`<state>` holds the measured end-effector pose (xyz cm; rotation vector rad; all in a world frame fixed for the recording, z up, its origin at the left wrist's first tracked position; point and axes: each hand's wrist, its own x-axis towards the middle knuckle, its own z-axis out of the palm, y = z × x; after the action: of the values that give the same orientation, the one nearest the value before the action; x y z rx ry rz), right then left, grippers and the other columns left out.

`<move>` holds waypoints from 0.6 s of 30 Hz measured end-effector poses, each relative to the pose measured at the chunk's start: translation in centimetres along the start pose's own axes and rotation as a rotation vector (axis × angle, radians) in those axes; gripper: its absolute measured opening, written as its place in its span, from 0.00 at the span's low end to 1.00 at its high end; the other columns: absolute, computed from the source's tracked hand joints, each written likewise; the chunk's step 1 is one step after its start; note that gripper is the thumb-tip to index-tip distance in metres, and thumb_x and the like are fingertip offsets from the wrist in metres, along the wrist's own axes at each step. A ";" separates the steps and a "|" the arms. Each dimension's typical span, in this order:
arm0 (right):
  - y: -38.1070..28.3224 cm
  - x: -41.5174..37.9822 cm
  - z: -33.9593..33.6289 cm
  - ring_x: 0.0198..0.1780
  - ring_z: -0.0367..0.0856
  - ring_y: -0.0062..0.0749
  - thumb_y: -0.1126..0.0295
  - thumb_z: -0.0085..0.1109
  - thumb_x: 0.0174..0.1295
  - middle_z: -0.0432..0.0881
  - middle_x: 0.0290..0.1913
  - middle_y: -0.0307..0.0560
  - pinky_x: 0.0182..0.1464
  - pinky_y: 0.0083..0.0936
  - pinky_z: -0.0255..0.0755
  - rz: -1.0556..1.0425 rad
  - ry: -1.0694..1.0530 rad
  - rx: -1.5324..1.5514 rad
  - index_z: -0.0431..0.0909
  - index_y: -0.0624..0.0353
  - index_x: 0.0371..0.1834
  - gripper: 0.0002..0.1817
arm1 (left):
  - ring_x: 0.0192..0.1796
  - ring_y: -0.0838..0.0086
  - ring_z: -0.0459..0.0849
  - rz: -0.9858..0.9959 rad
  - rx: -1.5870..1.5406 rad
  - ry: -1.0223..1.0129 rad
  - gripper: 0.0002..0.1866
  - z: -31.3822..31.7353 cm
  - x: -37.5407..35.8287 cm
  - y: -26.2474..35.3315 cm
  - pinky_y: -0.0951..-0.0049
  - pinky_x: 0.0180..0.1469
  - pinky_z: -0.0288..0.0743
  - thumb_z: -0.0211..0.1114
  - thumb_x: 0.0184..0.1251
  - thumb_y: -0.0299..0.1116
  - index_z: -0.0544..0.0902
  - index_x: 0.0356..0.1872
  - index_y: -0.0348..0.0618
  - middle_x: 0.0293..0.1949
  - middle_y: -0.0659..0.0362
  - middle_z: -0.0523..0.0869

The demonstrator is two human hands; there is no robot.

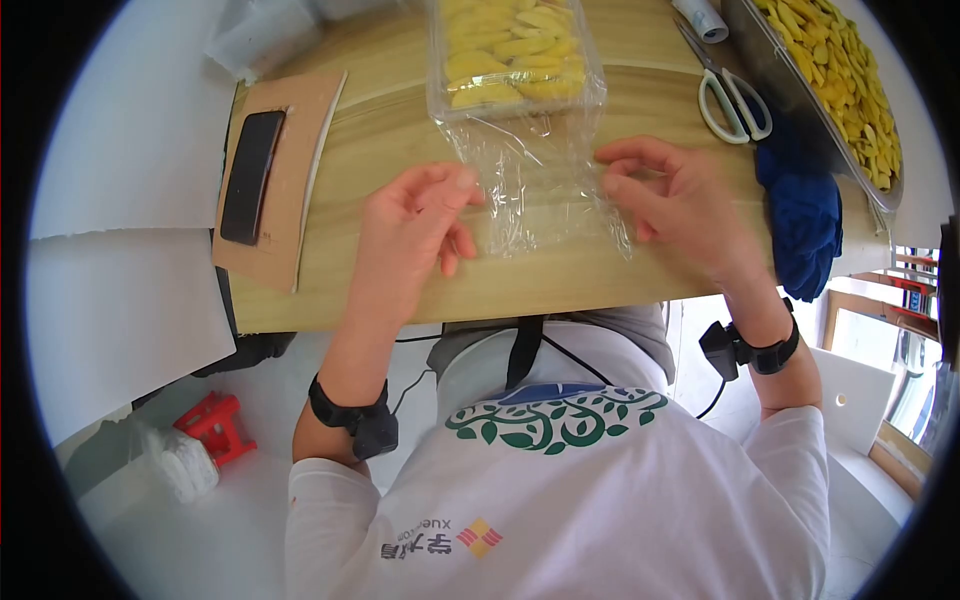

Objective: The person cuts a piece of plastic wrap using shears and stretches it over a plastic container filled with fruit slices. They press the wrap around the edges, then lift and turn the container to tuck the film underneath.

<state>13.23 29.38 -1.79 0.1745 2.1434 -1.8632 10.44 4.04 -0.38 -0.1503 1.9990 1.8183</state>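
Note:
A clear plastic bag (525, 190) lies on the table with its loose end toward me. Inside its far part is a clear tray filled with yellow slices (512, 45) that look like mango. My left hand (420, 210) is at the bag's left edge, thumb and forefinger closed together on the film, the other fingers curled below. On the opposite side, my right hand (680, 195) has forefinger and thumb apart beside the film's right edge. Nothing shows between those right fingers.
A phone (252, 178) rests on cardboard (305, 175) at the left. Scissors (735, 105), a white roll (702, 18) and a dark blue cloth (805, 225) lie right. A large metal tray (790, 95) of yellow slices stands far right. A translucent container (262, 38) is back left.

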 end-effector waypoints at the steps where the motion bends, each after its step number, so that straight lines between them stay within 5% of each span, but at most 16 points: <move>1: 0.1 0.0 0.3 0.23 0.73 0.13 0.70 0.62 0.62 0.81 0.32 0.38 0.24 0.15 0.65 -0.042 0.013 -0.086 0.79 0.69 0.46 0.14 | 0.22 0.82 0.76 0.002 -0.001 0.001 0.18 0.3 0.1 0.0 0.84 0.19 0.64 0.62 0.71 0.42 0.81 0.45 0.34 0.38 0.55 0.84; 7: 0.1 0.2 1.0 0.22 0.70 0.12 0.69 0.63 0.62 0.77 0.23 0.35 0.25 0.14 0.65 -0.090 -0.020 -0.211 0.80 0.67 0.34 0.10 | 0.16 0.85 0.70 -0.064 0.006 -0.062 0.13 -0.1 0.0 -0.8 0.85 0.16 0.57 0.64 0.69 0.39 0.81 0.36 0.36 0.30 0.60 0.83; 18: 0.3 -1.8 0.5 0.20 0.70 0.10 0.69 0.62 0.65 0.77 0.23 0.33 0.23 0.11 0.62 0.088 -0.131 0.138 0.77 0.63 0.34 0.08 | 0.15 0.86 0.67 -0.013 -0.220 -0.034 0.09 0.0 -1.0 -1.4 0.85 0.15 0.53 0.62 0.71 0.35 0.79 0.36 0.39 0.29 0.57 0.84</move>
<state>15.07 29.11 -1.64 0.1690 1.8922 -1.9163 11.81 3.67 -1.25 -0.1959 1.7675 2.0154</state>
